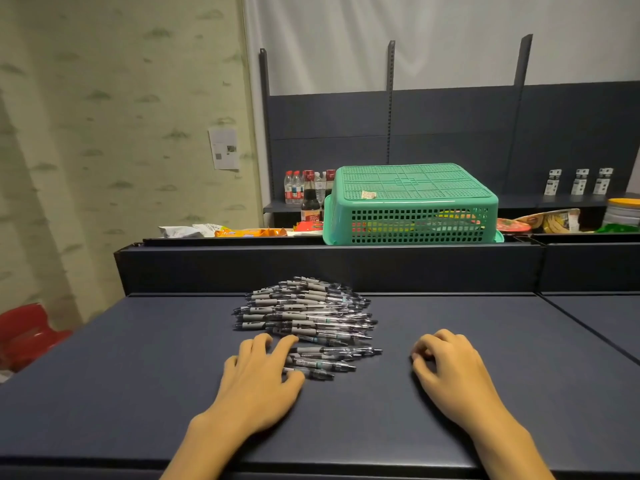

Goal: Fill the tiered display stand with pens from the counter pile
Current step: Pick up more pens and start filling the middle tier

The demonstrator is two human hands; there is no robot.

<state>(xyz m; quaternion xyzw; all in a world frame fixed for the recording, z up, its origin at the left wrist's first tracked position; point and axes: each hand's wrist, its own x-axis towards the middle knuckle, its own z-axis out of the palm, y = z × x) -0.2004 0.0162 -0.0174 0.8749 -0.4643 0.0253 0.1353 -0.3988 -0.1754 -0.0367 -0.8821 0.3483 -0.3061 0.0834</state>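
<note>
A pile of clear pens with grey grips (308,313) lies on the dark blue counter (138,375), just in front of its raised back wall. A smaller bunch of pens (329,360) sits at the pile's near edge. My left hand (258,379) lies flat on the counter with its fingers spread, the fingertips and thumb touching the left ends of the near pens. My right hand (446,368) rests on the counter to the right of the pile, fingers loosely curled, holding nothing. No tiered display stand is in view.
An upturned green plastic basket (412,206) sits on the ledge behind the counter, over snack packets. Bottles (304,192) stand on a shelf at the back left, small white boxes (578,181) at the back right. A red chair (27,334) is at the left.
</note>
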